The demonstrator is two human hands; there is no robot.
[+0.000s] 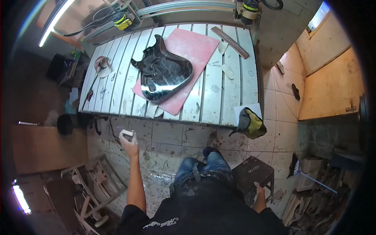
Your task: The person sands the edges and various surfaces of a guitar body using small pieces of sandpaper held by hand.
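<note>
My left hand (129, 145) is raised in front of the table's near edge, its fingers closed round a small pale block (127, 133) with a white top. My right hand (259, 190) hangs low beside a dark stool (253, 170); its fingers look loosely apart, and I see nothing in them. On the table, a glossy black electric guitar body (166, 74) lies flat on a pink board (197, 45), its pickup and control cavities facing up. The guitar body is beyond the reach of both hands at this moment, touching neither.
The slatted white table (211, 94) bears a wooden strip (230, 42), a crumpled cloth (103, 67) and, at its near right corner, a grey-yellow cloth (251, 123). A metal rail machine (188, 8) spans the far side. Wooden frames (92, 192) stand at lower left.
</note>
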